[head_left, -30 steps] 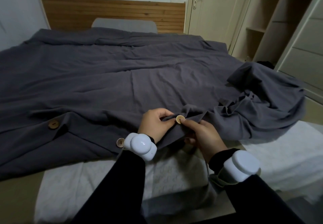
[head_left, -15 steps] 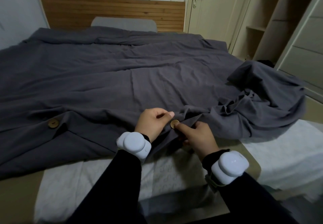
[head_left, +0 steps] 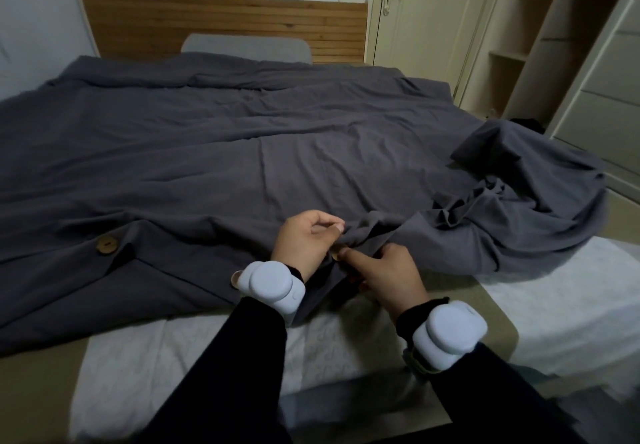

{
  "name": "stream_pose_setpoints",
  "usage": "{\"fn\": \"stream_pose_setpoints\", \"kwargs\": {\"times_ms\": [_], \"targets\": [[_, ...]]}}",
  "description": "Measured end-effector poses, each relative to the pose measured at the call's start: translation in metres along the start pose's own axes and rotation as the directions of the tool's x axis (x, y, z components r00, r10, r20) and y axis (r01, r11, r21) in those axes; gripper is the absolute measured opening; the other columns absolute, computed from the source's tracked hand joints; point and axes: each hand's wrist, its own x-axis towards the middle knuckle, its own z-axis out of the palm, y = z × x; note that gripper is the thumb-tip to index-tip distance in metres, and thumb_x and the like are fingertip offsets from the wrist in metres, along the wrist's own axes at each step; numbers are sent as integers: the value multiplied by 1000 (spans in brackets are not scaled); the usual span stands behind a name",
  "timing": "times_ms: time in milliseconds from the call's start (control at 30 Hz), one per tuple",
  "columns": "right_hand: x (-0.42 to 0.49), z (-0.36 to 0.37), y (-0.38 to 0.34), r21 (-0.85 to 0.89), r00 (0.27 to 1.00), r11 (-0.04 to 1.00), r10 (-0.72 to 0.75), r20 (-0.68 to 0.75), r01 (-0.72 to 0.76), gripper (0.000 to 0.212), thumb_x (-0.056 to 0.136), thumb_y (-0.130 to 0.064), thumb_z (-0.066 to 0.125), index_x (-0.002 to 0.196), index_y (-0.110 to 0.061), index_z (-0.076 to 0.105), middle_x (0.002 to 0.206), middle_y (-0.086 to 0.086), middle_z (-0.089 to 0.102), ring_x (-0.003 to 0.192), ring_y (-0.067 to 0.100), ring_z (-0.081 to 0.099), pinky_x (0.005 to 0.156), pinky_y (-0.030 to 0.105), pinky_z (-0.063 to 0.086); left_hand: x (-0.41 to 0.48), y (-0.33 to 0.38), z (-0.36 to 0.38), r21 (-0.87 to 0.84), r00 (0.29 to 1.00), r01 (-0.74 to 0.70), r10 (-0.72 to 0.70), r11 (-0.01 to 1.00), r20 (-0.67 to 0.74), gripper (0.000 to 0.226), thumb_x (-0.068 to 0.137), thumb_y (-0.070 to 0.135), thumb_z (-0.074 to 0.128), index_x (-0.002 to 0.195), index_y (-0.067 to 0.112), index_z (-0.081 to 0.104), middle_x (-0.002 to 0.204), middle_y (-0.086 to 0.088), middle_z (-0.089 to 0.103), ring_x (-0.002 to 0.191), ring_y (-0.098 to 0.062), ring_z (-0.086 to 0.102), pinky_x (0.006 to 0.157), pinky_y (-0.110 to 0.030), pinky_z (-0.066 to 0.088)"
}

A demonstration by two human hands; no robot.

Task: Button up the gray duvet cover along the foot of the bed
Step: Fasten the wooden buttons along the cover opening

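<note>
From the head cam I've got the gray duvet cover [head_left: 242,152] spread over the bed [head_left: 571,291], its bottom right corner bunched up. My left hand [head_left: 304,242] is pinching a fold of the cover's edge. My right hand [head_left: 388,277] has its thumb pressed on a half-hidden wooden button [head_left: 336,255] there. Another button [head_left: 107,243] sits done up further left.

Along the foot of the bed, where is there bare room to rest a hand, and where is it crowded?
Bare: the pale mattress strip below the duvet cover hem, left of the arms, and the white patch under the bunched fabric. Crowded: the hem where the left hand and right hand pinch a button.
</note>
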Motion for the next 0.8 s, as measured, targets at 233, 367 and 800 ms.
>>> {"fn": "stream_pose_setpoints", "kwargs": {"times_ms": [233,367,800], "targets": [[6,7,4,110,999,994,-20,-44,25,5,81,-13,70,77,-9,69,73,15,71,56,22,65,63,37,56,-4,0,-5,-128,1000,18,-21,992,-16,10,72,6,74,75,15,68,53,10,67,52,6,59,58,-7,47],[6,7,6,116,998,992,-47,-44,52,4,82,-9,67,78,-10,69,77,17,73,59,25,68,65,39,57,-4,0,-8,-130,1000,0,2,992,14,13,70,2,75,77,11,69,62,8,68,55,6,60,60,-5,47],[5,6,-1,366,996,927,61,62,-79,17,91,-4,53,99,4,66,79,14,70,60,20,69,58,25,59,-3,-2,-16,136,997,-66,61,989,41,15,66,11,79,81,13,73,61,4,60,52,1,48,57,-10,41]]}}
